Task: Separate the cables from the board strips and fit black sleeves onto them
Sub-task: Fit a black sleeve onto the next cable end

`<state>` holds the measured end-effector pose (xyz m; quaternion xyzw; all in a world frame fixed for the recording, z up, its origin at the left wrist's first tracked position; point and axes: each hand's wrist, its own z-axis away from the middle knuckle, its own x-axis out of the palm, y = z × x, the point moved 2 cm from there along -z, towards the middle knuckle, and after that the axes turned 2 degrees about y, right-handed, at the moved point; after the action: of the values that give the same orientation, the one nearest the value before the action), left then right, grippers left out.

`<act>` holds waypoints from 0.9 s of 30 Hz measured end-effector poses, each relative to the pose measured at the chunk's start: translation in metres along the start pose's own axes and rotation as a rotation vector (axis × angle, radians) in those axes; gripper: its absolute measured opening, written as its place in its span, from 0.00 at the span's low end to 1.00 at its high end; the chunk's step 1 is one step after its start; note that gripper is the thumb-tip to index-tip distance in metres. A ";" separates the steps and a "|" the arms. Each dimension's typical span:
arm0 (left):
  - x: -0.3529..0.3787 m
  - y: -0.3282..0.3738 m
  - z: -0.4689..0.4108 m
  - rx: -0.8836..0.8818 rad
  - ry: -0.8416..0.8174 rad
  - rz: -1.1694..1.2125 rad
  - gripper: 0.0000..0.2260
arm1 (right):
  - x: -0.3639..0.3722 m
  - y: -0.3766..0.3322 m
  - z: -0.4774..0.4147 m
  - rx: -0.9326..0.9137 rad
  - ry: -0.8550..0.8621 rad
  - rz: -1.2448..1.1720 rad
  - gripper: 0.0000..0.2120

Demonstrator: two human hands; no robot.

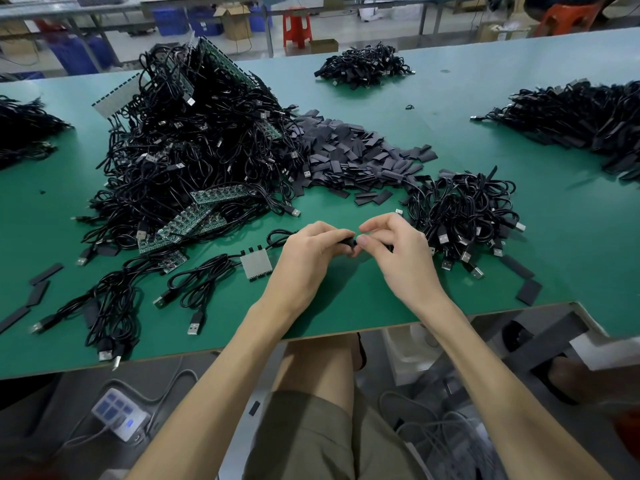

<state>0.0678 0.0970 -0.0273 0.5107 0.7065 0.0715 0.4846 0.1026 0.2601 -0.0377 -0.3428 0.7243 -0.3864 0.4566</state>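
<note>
Cable (349, 242), thin and black, is caught between both hands over the near edge of the green table (346, 306), dead centre at six o'clock on the bench. The left hand (310, 249) has its fingers curled round the cable, knuckles up. The right hand (398, 252) meets it fingertip to fingertip, thumb and forefinger pinching the black end. I cannot tell from here whether a sleeve is on that end.

From the left hand the cable loops off toward nine o'clock, close to a small square board piece (255, 264) that lies flat with other leads trailing from it. A few stray sleeves (38, 289) lie at eight o'clock by the table edge.

At two o'clock, just beside the right hand, sits a tangle of loose cables (460, 209) with USB plugs sticking out. At twelve o'clock a heap of black sleeves (349, 150) lies flat and spread. At eleven o'clock the big cable heap (180, 133) rises, with green board strips (194, 220) poking from its foot. Farther off are a round far pile (363, 64) at twelve and a long dark pile (571, 116) at two.
</note>
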 end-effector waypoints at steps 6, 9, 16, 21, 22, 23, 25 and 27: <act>0.002 -0.006 -0.001 0.001 0.011 0.008 0.10 | 0.001 -0.001 0.000 -0.009 0.009 -0.007 0.04; 0.002 -0.009 -0.002 -0.023 0.018 0.025 0.09 | 0.001 -0.002 0.000 -0.010 -0.003 -0.007 0.03; -0.004 -0.020 -0.005 -0.234 0.063 0.327 0.12 | 0.000 -0.003 0.001 -0.022 0.039 -0.022 0.03; -0.004 -0.031 -0.005 -0.346 0.112 0.548 0.06 | 0.001 -0.003 0.000 -0.044 0.047 -0.032 0.02; -0.004 -0.032 -0.004 -0.361 0.120 0.574 0.06 | 0.001 -0.003 0.000 -0.044 0.045 -0.034 0.02; -0.004 -0.034 -0.004 -0.373 0.126 0.595 0.05 | 0.001 -0.002 -0.001 -0.036 0.037 -0.039 0.02; -0.003 -0.036 -0.003 -0.389 0.127 0.615 0.04 | 0.001 -0.001 -0.001 -0.014 0.016 -0.041 0.04; -0.002 -0.037 -0.003 -0.392 0.121 0.633 0.03 | 0.002 0.000 -0.001 0.000 -0.005 -0.036 0.07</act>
<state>0.0414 0.0792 -0.0471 0.5961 0.5140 0.3818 0.4845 0.1012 0.2589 -0.0384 -0.3566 0.7170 -0.3938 0.4512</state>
